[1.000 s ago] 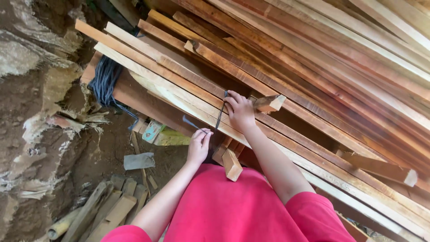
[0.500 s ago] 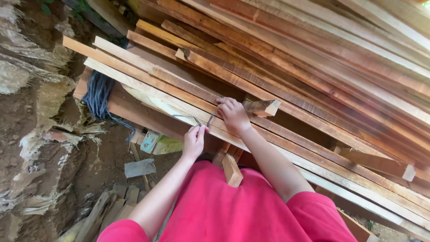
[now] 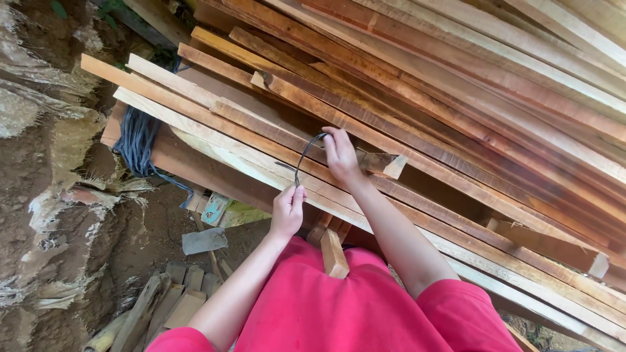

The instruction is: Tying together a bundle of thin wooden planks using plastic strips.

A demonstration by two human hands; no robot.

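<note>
The right hand [image 3: 340,155] has risen, both hands pinching the dark cord [image 3: 304,155] over the planks [image 3: 215,124].

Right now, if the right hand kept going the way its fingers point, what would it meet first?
The right hand, pinching the dark cord, points up the stack; it would likely meet the reddish planks just beyond, though depth is unclear.

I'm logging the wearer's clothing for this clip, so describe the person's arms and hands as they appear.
Both arms are bare from short bright pink sleeves down to the wrists. The left hand and right hand are bare too: no gloves, rings, watch or bracelets can be seen. The sleeves belong to a plain pink top with no visible markings.
</note>
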